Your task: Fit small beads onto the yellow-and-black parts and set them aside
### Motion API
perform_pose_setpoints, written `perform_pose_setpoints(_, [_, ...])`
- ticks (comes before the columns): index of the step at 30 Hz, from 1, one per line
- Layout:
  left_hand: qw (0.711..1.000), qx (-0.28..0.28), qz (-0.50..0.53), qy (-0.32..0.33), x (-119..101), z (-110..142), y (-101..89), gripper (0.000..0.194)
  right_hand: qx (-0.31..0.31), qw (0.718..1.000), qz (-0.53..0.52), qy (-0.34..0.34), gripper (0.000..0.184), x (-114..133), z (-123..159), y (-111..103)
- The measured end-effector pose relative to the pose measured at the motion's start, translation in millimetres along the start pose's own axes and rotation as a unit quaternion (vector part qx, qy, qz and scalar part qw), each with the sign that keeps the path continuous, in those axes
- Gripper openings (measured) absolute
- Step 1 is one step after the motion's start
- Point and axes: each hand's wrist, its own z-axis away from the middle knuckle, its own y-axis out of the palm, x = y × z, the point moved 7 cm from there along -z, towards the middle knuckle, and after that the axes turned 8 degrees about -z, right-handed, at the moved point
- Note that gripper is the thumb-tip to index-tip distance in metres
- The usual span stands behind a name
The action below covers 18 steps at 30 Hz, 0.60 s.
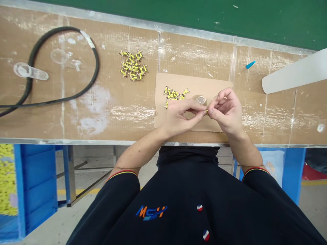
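Note:
Over a flat cardboard sheet [194, 81], my left hand [180, 117] and my right hand [226, 110] meet at the fingertips. Each pinches at a tiny yellow and black figure [207, 112], mostly covered by the fingers. Just behind the fingertips stands a small clear round container [201, 99]. Several small yellow and black figures [171, 93] lie on the sheet beyond my left hand. A larger pile of the same figures [133, 66] rests on the table further left.
A black cable [97, 64] loops across the left of the table, near a clear plastic tube [38, 73]. At the right are a blue cap-like piece [250, 64] and a long white object [293, 73]. Blue crates [38, 190] stand below the table edge.

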Motion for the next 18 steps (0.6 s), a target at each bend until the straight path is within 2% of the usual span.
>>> perform_pose_setpoints(7, [0.999, 0.006, -0.016, 0.037, -7.9, -1.1, -1.2, 0.006, 0.01, 1.0, -0.021, 0.005, 0.059, 0.4, -0.7, 2.5])
perform_pose_setpoints(13, [0.999, -0.004, -0.027, 0.028, -7.8, -0.8, -1.7, 0.003, 0.001, 0.999, -0.015, -0.032, 0.056, 6.6, 1.0, 6.5])
perform_pose_setpoints(18, [1.0, -0.002, 0.009, 0.022, -6.3, -0.6, -1.5, 0.008, 0.001, 1.0, 0.001, -0.014, 0.06, 3.8, 0.9, 7.7])
